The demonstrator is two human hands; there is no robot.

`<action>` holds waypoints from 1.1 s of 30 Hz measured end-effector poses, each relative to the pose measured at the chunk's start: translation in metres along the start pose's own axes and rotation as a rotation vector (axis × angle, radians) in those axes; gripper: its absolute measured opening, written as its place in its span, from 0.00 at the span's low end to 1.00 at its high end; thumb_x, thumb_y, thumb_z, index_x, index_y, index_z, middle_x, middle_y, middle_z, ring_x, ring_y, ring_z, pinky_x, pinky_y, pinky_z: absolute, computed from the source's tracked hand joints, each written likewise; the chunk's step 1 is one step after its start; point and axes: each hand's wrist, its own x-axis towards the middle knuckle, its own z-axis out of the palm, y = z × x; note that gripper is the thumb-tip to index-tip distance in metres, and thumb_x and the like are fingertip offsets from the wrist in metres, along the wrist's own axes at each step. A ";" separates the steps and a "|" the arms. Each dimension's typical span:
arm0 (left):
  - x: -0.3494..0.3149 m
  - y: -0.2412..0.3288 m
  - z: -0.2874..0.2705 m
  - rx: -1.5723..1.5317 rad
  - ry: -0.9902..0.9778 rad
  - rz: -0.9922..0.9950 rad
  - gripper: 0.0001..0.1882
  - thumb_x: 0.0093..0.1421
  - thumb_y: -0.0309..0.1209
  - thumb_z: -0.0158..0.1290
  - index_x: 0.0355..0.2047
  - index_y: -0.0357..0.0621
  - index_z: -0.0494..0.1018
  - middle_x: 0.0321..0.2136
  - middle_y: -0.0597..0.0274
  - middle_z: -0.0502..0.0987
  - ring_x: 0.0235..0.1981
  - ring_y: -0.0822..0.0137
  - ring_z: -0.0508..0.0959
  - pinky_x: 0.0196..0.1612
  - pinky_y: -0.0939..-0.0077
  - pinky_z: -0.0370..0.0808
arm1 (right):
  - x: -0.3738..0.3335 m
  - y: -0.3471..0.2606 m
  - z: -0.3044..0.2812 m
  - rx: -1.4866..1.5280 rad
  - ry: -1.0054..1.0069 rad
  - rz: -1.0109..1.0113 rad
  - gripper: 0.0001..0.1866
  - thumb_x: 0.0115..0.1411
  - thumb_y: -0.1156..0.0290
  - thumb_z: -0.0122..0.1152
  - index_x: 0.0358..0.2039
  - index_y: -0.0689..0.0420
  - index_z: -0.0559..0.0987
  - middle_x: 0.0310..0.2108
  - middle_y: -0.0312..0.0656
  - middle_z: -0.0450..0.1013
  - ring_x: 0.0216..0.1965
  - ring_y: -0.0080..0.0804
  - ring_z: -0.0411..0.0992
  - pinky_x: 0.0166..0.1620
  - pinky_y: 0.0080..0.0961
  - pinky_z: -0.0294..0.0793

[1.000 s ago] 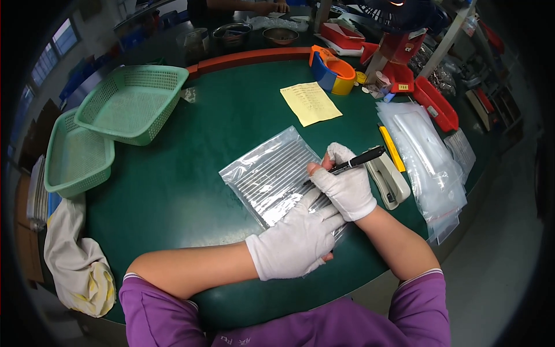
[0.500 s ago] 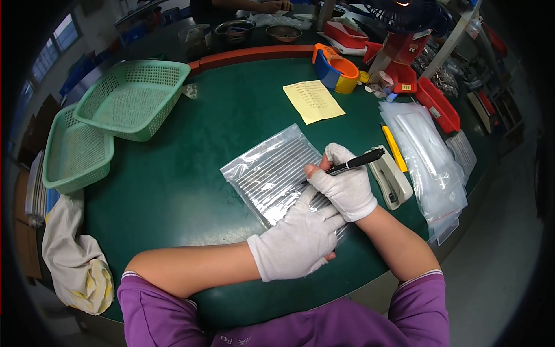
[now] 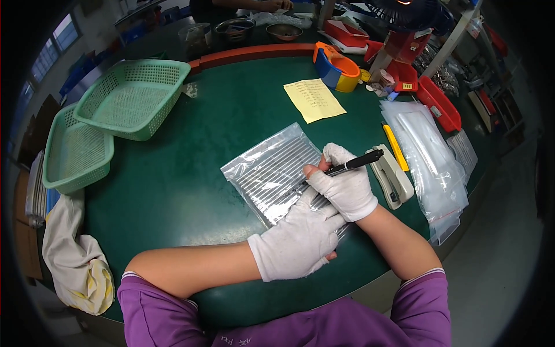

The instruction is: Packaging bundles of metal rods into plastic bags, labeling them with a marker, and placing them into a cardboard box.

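Note:
A clear plastic bag [image 3: 260,157] holding several thin grey rods lies at a slant on the green table. My left hand [image 3: 295,243], in a white glove with bare fingertips, rests flat across the bag's near part, fingers stretched out. Just beyond it my right hand [image 3: 347,188], gloved the same way, grips a black marker pen [image 3: 363,159] between thumb and fingers. The pen's capped-looking end points up to the right; its lower end slopes toward the bag's surface, where the tip is hard to make out. Parts of the bag are hidden under both hands.
Right of my right hand lie a pale stapler [image 3: 393,179], a yellow cutter knife [image 3: 395,147] and stacked clear bags [image 3: 430,168]. Beyond are a yellow written note [image 3: 314,101] and a tape dispenser [image 3: 345,81]. Green baskets [image 3: 141,130] and a cloth [image 3: 72,248] sit left.
My right hand and the marker pen have shifted very slightly over the bag. My left hand stays in place on it.

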 end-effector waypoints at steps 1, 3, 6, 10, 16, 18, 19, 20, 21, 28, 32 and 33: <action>0.000 0.000 0.000 -0.001 0.000 0.001 0.14 0.49 0.39 0.52 0.30 0.42 0.76 0.44 0.55 0.69 0.51 0.60 0.66 0.57 0.45 0.52 | 0.000 0.002 0.000 0.002 0.002 -0.010 0.17 0.49 0.71 0.66 0.18 0.58 0.64 0.18 0.32 0.59 0.22 0.18 0.56 0.26 0.18 0.59; 0.001 0.000 -0.001 0.006 -0.023 -0.003 0.15 0.49 0.39 0.52 0.30 0.41 0.76 0.45 0.54 0.69 0.51 0.59 0.66 0.57 0.45 0.52 | 0.000 0.003 0.000 0.005 0.003 -0.021 0.17 0.49 0.71 0.66 0.18 0.58 0.64 0.18 0.32 0.59 0.22 0.18 0.56 0.26 0.18 0.59; 0.000 0.000 0.000 -0.001 -0.006 -0.004 0.15 0.49 0.39 0.52 0.30 0.41 0.76 0.45 0.54 0.69 0.51 0.60 0.66 0.57 0.45 0.52 | 0.000 0.002 0.000 -0.002 0.027 -0.025 0.16 0.50 0.71 0.65 0.18 0.58 0.64 0.18 0.32 0.59 0.22 0.18 0.56 0.26 0.18 0.59; 0.000 0.000 0.001 -0.018 0.015 -0.007 0.14 0.49 0.39 0.52 0.29 0.42 0.76 0.46 0.54 0.68 0.51 0.60 0.65 0.57 0.46 0.51 | 0.000 0.007 0.000 0.024 0.028 -0.027 0.16 0.49 0.72 0.65 0.19 0.58 0.64 0.18 0.32 0.59 0.23 0.18 0.56 0.26 0.18 0.59; 0.001 0.000 -0.001 -0.033 -0.039 -0.013 0.13 0.49 0.39 0.52 0.27 0.43 0.76 0.46 0.55 0.68 0.52 0.61 0.65 0.57 0.46 0.51 | 0.001 0.003 0.001 0.002 0.054 -0.023 0.16 0.49 0.74 0.65 0.19 0.58 0.63 0.19 0.32 0.59 0.23 0.18 0.55 0.27 0.17 0.59; 0.001 0.000 -0.001 -0.005 -0.051 -0.009 0.13 0.49 0.39 0.52 0.27 0.43 0.76 0.46 0.55 0.68 0.52 0.61 0.65 0.57 0.46 0.51 | 0.001 0.003 0.001 0.015 0.049 -0.010 0.16 0.49 0.74 0.65 0.19 0.58 0.63 0.19 0.32 0.59 0.23 0.18 0.55 0.27 0.17 0.59; 0.001 0.000 -0.001 -0.005 -0.052 -0.009 0.13 0.49 0.39 0.52 0.27 0.43 0.76 0.46 0.55 0.68 0.52 0.61 0.65 0.57 0.46 0.51 | 0.001 0.003 0.001 0.015 0.049 -0.001 0.16 0.49 0.74 0.65 0.18 0.58 0.63 0.19 0.32 0.59 0.23 0.18 0.55 0.26 0.17 0.59; 0.001 0.000 0.000 0.001 -0.039 -0.008 0.13 0.49 0.39 0.52 0.27 0.43 0.76 0.46 0.55 0.68 0.52 0.61 0.65 0.57 0.46 0.51 | 0.001 0.003 0.001 0.014 0.048 0.007 0.16 0.49 0.75 0.65 0.18 0.58 0.63 0.18 0.32 0.59 0.23 0.18 0.55 0.26 0.18 0.59; 0.001 0.000 0.000 0.006 -0.026 -0.007 0.13 0.48 0.39 0.52 0.28 0.43 0.76 0.46 0.54 0.68 0.52 0.61 0.65 0.57 0.46 0.51 | 0.001 0.003 0.001 0.014 0.049 0.007 0.16 0.49 0.75 0.65 0.18 0.58 0.63 0.18 0.32 0.59 0.23 0.18 0.55 0.26 0.18 0.59; 0.002 0.000 -0.001 -0.022 0.014 -0.003 0.14 0.48 0.38 0.52 0.29 0.41 0.76 0.47 0.54 0.68 0.52 0.61 0.64 0.57 0.46 0.50 | 0.001 0.004 -0.001 0.030 0.050 -0.020 0.16 0.49 0.75 0.64 0.18 0.58 0.63 0.18 0.32 0.58 0.22 0.19 0.55 0.26 0.18 0.59; 0.002 -0.001 -0.001 -0.026 -0.022 -0.006 0.14 0.48 0.38 0.52 0.29 0.41 0.75 0.47 0.54 0.68 0.52 0.61 0.65 0.57 0.47 0.50 | 0.002 0.006 0.000 0.038 0.087 0.007 0.16 0.49 0.75 0.63 0.18 0.58 0.63 0.18 0.32 0.58 0.22 0.19 0.55 0.26 0.18 0.59; 0.002 -0.001 0.000 -0.030 -0.009 -0.001 0.14 0.48 0.38 0.53 0.29 0.41 0.75 0.47 0.54 0.68 0.52 0.61 0.65 0.57 0.47 0.50 | 0.002 0.006 0.000 0.038 0.088 0.007 0.16 0.49 0.75 0.63 0.18 0.58 0.63 0.18 0.32 0.58 0.22 0.19 0.55 0.26 0.18 0.59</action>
